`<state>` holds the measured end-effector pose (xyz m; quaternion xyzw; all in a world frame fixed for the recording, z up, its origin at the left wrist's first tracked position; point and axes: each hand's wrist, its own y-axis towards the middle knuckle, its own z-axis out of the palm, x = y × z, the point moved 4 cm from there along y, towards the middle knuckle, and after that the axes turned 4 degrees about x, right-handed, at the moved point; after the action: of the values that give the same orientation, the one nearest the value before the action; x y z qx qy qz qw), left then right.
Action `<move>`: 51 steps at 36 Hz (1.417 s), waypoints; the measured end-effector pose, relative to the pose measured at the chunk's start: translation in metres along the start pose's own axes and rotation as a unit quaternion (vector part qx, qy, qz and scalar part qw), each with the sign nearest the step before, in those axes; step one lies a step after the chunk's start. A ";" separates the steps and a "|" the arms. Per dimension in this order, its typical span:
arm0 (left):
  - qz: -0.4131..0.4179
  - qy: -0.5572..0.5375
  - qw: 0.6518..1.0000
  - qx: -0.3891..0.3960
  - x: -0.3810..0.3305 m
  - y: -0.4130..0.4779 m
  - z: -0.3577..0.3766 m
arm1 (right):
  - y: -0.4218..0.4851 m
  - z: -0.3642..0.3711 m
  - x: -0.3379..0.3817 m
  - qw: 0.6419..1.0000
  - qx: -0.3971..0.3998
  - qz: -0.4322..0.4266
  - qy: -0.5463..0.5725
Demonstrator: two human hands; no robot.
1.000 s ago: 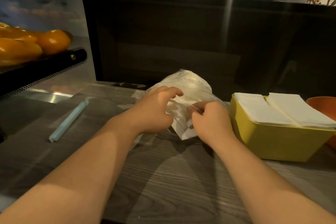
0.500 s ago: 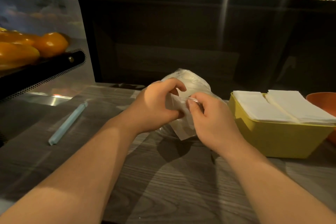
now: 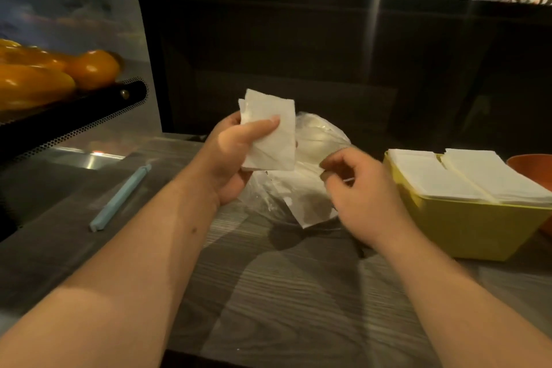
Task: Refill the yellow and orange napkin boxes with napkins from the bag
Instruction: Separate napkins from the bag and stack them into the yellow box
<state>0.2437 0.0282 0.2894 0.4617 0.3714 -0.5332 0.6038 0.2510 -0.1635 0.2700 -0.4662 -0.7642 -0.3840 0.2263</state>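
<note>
both forearms reach forward, hands lifted.
left hand [image 3: 230, 158] grips napkins [image 3: 268, 134] under its thumb; right hand [image 3: 358, 197], fingers curled, pinches the bag [image 3: 313, 140].

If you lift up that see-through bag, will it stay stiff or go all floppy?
Probably floppy: the bag is thin crinkled film that sags on the counter. It looks light, since the right hand seems to hold its edge with just a fingertip pinch. It may feel slippery, as the film is shiny.

No text, label, brand, number or sign can be read on anything in the head view.
</note>
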 end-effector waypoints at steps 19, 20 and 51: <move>-0.040 -0.206 0.978 0.008 0.007 0.004 0.000 | 0.001 0.022 -0.008 0.988 0.090 0.051 -0.111; -0.037 -0.213 0.976 0.002 0.007 0.004 -0.001 | 0.001 0.021 -0.007 0.990 0.078 0.042 -0.107; -0.161 -0.199 0.959 0.118 0.026 -0.012 0.040 | -0.013 -0.008 0.036 0.964 -0.221 -0.144 -0.029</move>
<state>0.2340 -0.0183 0.2749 0.3484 0.2477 -0.7444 0.5129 0.2228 -0.1537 0.2956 -0.4008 -0.7255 -0.5583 0.0378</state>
